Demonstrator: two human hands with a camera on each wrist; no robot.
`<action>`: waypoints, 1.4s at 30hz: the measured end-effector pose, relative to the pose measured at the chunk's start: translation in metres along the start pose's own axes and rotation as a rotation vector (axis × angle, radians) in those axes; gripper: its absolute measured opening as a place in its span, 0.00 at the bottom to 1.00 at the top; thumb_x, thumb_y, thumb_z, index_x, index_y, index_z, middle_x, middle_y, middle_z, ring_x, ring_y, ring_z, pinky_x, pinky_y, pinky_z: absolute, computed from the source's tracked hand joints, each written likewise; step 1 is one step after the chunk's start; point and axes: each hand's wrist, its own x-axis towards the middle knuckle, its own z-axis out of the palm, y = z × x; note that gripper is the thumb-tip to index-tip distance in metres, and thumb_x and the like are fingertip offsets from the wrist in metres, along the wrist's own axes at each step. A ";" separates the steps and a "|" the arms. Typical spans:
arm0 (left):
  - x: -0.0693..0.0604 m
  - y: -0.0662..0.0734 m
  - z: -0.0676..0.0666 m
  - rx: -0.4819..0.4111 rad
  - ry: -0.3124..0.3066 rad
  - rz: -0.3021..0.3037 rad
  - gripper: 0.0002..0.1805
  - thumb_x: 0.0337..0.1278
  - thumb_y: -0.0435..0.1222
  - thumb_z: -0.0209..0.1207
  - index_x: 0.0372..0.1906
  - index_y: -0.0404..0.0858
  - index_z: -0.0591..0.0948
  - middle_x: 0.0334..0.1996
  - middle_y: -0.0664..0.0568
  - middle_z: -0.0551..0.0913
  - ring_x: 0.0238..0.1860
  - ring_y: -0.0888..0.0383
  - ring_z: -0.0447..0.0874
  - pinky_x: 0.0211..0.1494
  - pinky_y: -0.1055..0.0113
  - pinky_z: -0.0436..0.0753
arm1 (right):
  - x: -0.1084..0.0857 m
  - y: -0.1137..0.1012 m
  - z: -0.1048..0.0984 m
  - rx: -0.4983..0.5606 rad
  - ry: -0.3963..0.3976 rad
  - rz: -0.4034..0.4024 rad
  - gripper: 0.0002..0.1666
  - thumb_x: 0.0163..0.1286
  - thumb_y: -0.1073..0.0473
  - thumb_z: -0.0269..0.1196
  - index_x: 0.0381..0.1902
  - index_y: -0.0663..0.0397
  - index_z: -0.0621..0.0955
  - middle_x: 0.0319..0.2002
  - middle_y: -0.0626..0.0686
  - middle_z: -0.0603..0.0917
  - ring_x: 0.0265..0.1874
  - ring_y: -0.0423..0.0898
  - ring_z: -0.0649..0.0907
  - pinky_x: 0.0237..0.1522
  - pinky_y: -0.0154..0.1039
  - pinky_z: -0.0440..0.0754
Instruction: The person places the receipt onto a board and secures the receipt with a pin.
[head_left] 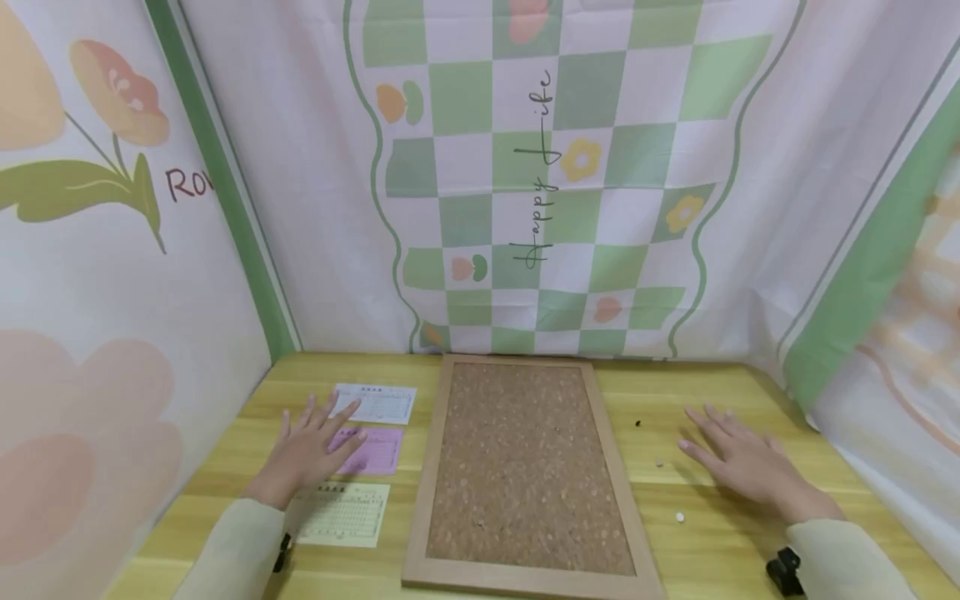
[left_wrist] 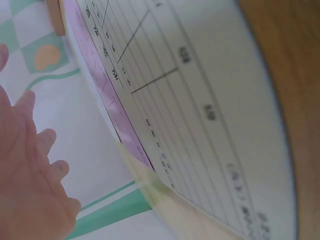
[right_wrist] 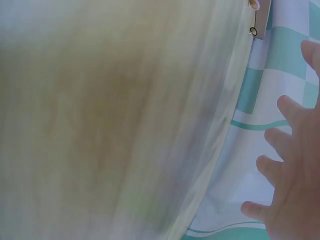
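Observation:
My left hand (head_left: 303, 454) hovers with spread, straight fingers over three printed paper slips. The white slip (head_left: 390, 407) lies farthest back, the pink slip (head_left: 385, 454) in the middle, and the pale yellow slip (head_left: 348, 518) nearest, partly hidden by my wrist. On the right, my right hand (head_left: 750, 462) is held above the table, fingers spread, holding nothing. Left of it lie three tiny things in a row: a black one (head_left: 638, 423), a pinkish one (head_left: 659, 463) and a white one (head_left: 680, 517), too small to name. Between the hands lies a wood-framed cork board (head_left: 532, 467).
A yellowish wooden table (head_left: 720, 383) carries everything. Behind it hangs a green and white checked curtain (head_left: 525, 208), and printed cloth (head_left: 75, 333) closes in the left side. More cloth (head_left: 892, 333) hangs at the right edge. Each wrist wears a dark device (head_left: 785, 571).

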 end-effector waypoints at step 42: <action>0.028 0.005 0.005 -0.340 -0.070 0.006 0.37 0.77 0.52 0.47 0.79 0.38 0.54 0.76 0.32 0.50 0.75 0.31 0.46 0.70 0.32 0.47 | 0.005 -0.069 0.006 0.261 0.038 -0.282 0.33 0.74 0.47 0.61 0.69 0.60 0.73 0.69 0.69 0.67 0.64 0.73 0.68 0.57 0.75 0.63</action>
